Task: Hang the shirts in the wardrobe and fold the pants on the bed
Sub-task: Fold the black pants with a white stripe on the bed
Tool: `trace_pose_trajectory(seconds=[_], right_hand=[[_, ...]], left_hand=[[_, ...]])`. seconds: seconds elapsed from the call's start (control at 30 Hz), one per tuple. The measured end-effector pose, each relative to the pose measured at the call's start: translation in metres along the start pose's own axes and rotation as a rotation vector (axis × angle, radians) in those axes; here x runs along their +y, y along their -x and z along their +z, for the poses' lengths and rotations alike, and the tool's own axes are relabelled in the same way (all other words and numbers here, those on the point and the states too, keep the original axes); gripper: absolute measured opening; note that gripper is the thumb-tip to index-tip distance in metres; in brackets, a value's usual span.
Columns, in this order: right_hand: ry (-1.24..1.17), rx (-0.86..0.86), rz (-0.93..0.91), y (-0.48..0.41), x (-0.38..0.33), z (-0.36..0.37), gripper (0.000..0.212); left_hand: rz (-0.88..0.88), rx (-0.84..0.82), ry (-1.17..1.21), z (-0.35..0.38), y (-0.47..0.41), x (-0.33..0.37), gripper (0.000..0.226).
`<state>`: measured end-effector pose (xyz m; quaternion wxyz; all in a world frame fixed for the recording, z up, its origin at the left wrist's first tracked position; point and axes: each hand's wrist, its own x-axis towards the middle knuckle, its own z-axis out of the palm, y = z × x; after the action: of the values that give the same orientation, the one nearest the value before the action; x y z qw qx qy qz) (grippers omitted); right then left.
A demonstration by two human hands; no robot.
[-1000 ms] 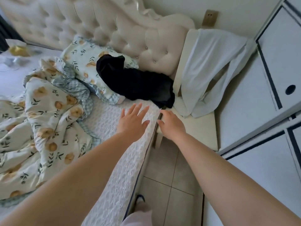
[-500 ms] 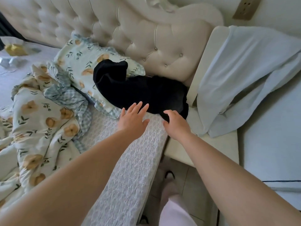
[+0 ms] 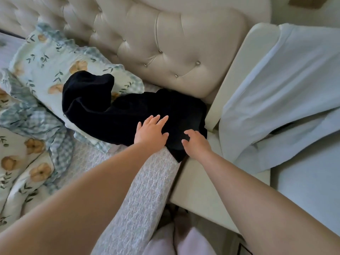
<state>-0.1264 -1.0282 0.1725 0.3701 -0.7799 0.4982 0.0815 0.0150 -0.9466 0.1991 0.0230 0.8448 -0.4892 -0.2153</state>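
Note:
A crumpled black garment [image 3: 110, 107] lies on the bed, partly over a floral pillow [image 3: 46, 57] and against the tufted headboard [image 3: 165, 43]. My left hand [image 3: 150, 132] lies flat on its near edge with the fingers straight and spread. My right hand [image 3: 196, 142] touches the garment's right corner at the bed's edge, fingers loosely bent, gripping nothing. A pale blue-white garment [image 3: 276, 98] is draped over the cream bedside unit [image 3: 198, 181] on the right.
A floral quilt [image 3: 24, 162] is bunched on the left of the bed. The textured white mattress cover [image 3: 139, 190] runs toward me. A white wardrobe surface [image 3: 309, 190] fills the lower right. My legs and the tiled floor show at the bottom.
Both hands have moved forward onto the black garment; a second ago they hovered over the mattress edge short of it. The view has closed in on the headboard.

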Motion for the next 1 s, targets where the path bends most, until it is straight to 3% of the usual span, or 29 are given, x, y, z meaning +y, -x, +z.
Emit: trace_pose_trajectory(seconds=[0.27,0.5,0.57,0.7,0.77,0.87,1.0], right_hand=[[-0.172,-0.029,0.247,-0.112,0.059,0.032,0.042],[-0.398,0.065,0.449,-0.200,0.100,0.050,0.055],[-0.377,0.041,0.431,-0.216,0.102,0.056,0.054],[-0.253,0.144,0.427,-0.227,0.101,0.061,0.028],[-0.217,0.164,0.396,-0.222,0.099,0.060,0.027],[-0.244,0.221,0.279,-0.209,0.085,0.059,0.024],[-0.409,0.379,0.161,-0.178,0.044,0.048,0.016]], left_hand=[[0.033,-0.160,-0.043,0.077,-0.103,0.000,0.064],[0.080,-0.194,-0.129,0.135,-0.171,-0.019,0.064],[0.075,-0.218,-0.102,0.146,-0.181,-0.020,0.065],[-0.063,-0.302,0.164,0.156,-0.188,-0.020,0.068],[-0.100,-0.295,0.236,0.154,-0.188,-0.018,0.069],[-0.061,-0.238,0.308,0.146,-0.185,-0.014,0.077],[0.117,-0.208,0.253,0.132,-0.165,-0.008,0.099]])
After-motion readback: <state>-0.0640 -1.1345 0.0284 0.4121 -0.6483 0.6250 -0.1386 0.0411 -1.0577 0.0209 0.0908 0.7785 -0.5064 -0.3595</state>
